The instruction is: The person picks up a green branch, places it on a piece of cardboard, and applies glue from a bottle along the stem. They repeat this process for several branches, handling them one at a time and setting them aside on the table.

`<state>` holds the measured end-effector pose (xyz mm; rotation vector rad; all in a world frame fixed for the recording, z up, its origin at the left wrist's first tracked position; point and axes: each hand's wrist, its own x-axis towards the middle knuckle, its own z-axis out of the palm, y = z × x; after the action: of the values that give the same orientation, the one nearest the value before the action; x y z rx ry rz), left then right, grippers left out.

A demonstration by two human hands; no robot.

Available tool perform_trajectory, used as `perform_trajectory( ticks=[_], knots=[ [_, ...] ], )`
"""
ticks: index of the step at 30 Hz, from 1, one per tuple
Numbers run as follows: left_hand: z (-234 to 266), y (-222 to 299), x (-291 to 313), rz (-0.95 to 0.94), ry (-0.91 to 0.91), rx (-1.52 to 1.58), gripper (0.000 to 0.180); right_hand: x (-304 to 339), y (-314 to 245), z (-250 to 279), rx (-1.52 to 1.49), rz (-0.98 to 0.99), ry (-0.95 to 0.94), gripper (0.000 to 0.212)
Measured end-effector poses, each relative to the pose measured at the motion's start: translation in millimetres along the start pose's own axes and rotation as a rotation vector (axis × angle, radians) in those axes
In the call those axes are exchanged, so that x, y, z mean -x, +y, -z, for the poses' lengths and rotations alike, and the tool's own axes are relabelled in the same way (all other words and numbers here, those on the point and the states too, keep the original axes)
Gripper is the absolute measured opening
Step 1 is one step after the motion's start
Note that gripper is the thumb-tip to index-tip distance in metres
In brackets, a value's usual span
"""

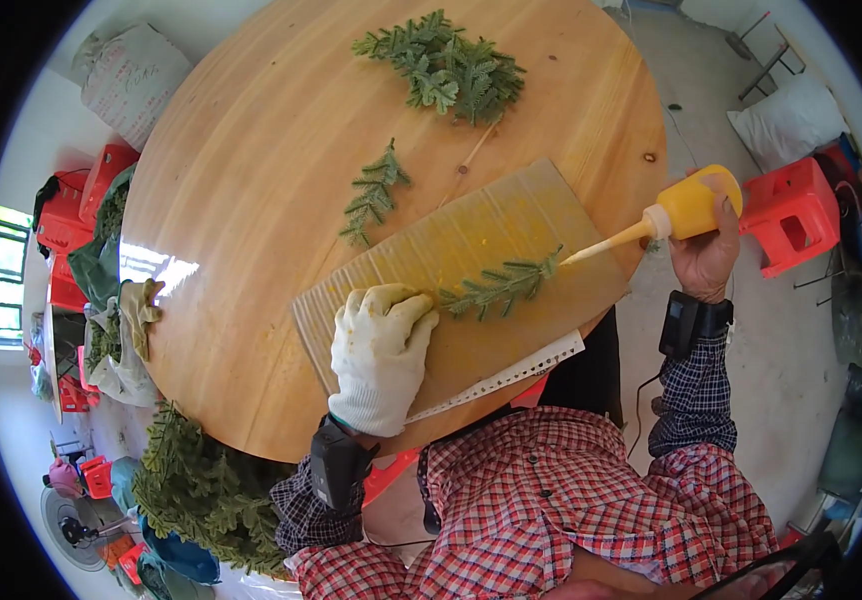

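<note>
My left hand, in a white knitted glove with yellow smears, is closed at the stem end of a green artificial fir sprig. The sprig lies over a sheet of corrugated cardboard stained yellow. My bare right hand grips a yellow squeeze bottle, tipped so its long nozzle points down and left. The nozzle's end is at the sprig's right tip; whether they touch I cannot tell. A loose sprig lies beyond the cardboard, and a pile of sprigs is farther back.
The round wooden table carries a white perforated strip along the cardboard's near edge. A big heap of greenery sits below left. A red stool and white sack stand right; a fan is lower left.
</note>
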<state>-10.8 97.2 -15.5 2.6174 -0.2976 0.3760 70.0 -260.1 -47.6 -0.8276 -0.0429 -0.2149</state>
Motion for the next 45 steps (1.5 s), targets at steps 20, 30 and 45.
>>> perform_trajectory(
  ticks=[20, 30, 45],
  knots=[
    [6, 39, 8, -0.195, 0.045, 0.009, 0.026, 21, 23, -18, -0.192, -0.009, 0.084, 0.047],
    [-18, 58, 17, -0.304, -0.122, -0.013, 0.032, 28, 21, -4, 0.003, -0.073, 0.091, 0.047],
    [-32, 73, 22, -0.245, -0.076, -0.122, 0.043, 31, 17, -1, 0.030, -0.089, 0.109, 0.048]
  ],
)
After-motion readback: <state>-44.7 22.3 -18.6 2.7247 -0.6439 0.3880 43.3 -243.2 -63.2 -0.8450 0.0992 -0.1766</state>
